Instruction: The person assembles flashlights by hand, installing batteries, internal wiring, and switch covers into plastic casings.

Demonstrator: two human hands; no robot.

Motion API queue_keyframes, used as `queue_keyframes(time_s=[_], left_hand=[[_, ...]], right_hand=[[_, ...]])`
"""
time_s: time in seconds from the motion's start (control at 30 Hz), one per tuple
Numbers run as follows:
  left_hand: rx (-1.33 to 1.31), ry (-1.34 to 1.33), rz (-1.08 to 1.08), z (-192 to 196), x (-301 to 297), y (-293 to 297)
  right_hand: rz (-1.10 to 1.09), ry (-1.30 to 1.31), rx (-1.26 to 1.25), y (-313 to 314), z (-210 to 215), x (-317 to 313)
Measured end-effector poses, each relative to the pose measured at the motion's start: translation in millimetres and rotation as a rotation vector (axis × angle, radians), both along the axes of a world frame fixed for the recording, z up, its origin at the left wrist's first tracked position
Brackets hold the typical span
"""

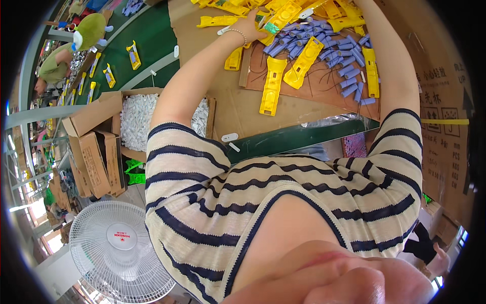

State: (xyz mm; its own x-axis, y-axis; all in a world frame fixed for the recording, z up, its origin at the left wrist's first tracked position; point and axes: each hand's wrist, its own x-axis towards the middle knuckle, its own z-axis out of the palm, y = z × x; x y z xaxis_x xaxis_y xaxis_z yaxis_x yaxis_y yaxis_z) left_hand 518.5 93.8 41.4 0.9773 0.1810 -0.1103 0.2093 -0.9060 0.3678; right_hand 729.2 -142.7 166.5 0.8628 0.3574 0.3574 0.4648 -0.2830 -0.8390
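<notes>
My left hand (248, 28), with a beaded bracelet at the wrist, is closed on a yellow plastic housing (288, 12) with a shiny green piece in it. A small white oval part (306, 13) shows against that housing. My right forearm (387, 55) reaches past the top edge, where the hand is cut off. Between my arms lies a heap of lavender cylinders (296, 40), like battery cells, with thin dark wires around them. Loose yellow housings (273, 86) lie on the cardboard nearer me, and more are piled at the far edge.
Left of my arm stands an open carton of small white parts (139, 119). Beyond it, a green conveyor belt (152, 45) carries yellow pieces, with a person in green (55, 66) beside it. A white fan (121, 243) is at lower left. A tall carton (440, 101) borders the right side.
</notes>
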Motion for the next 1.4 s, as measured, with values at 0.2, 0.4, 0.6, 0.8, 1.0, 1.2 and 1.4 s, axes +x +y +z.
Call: queue_keyframes(time_s=[0.2, 0.4, 0.6, 0.8, 1.0, 1.2, 1.4], left_hand=[[0.051, 0.038, -0.074, -3, 1, 1], [0.011, -0.090, -0.129, 16, 3, -12], [-0.014, 0.025, -0.194, 48, -1, -5], [-0.303, 0.004, -0.430, 135, -95, 17], [-0.339, 0.014, -0.480, 138, -164, 41], [-0.140, 0.049, -0.569, 107, -179, 34], [0.035, -0.134, -0.554, 93, -177, 19]], right_hand=[[-0.225, 0.025, -0.204, -5, -17, -22], [-0.004, -0.452, -1.231, -27, -1, -56], [-0.027, -0.535, -1.136, -55, -20, -23], [0.174, -0.274, -0.055, -48, 49, -108], [0.446, 0.266, -0.170, 7, 19, -185], [0.682, 0.419, -0.524, 66, -49, -201], [0.436, -0.672, -0.481, 196, -45, -60]])
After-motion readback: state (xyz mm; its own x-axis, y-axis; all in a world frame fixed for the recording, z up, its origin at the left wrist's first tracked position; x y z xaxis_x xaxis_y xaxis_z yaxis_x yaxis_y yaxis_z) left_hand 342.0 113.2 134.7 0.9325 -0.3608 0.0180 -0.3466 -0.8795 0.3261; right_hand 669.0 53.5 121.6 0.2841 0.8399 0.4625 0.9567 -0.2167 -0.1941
